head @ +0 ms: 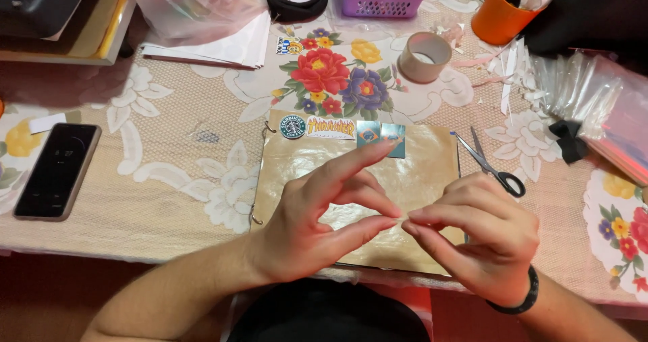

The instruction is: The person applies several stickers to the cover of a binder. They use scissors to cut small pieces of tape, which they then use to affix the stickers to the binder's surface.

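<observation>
The tan sheet (418,173) lies flat on the worktop (169,173) right in front of the person, its near edge at the table's edge, so both hands can work above it. A row of stickers (331,127) sits along its far edge, the rest left bare. The left hand (317,220) and right hand (479,237) meet over the sheet's middle, thumb and forefinger tips of each narrowed together and nearly touching the other hand's; whether they pinch something small I cannot tell. The remaining left fingers (358,163) fan upward. Scissors (489,163) rest just beside the sheet, a tape roll (424,57) farther back, a phone (57,170) well apart.
</observation>
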